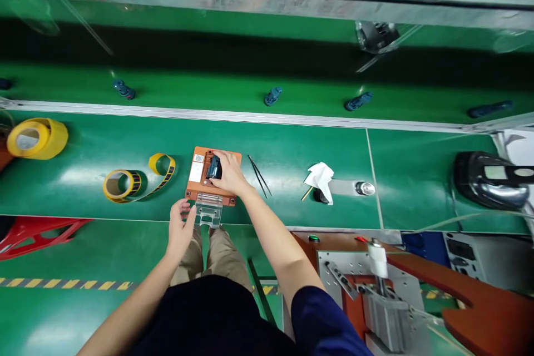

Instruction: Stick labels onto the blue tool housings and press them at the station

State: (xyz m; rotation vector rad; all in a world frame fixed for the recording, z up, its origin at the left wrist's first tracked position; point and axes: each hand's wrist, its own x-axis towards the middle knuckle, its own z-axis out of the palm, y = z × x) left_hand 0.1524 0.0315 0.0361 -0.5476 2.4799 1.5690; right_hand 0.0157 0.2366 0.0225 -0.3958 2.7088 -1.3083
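Observation:
An orange-brown fixture block with white labels lies on the green bench in front of me. In its recess sits a dark blue-black plastic part, and my right hand has its fingers closed round the right side of it. A clear hinged plate hangs folded out at the block's near edge. Beside that plate is my left hand, fingers curled loosely and apart, with nothing seen in them. Black tweezers rest just right of the block.
Left of the block stand a partly unwound label roll and a yellow tape roll. To the right are a white cloth and a black machine. Dark parts are spaced along the green conveyor beyond the rail.

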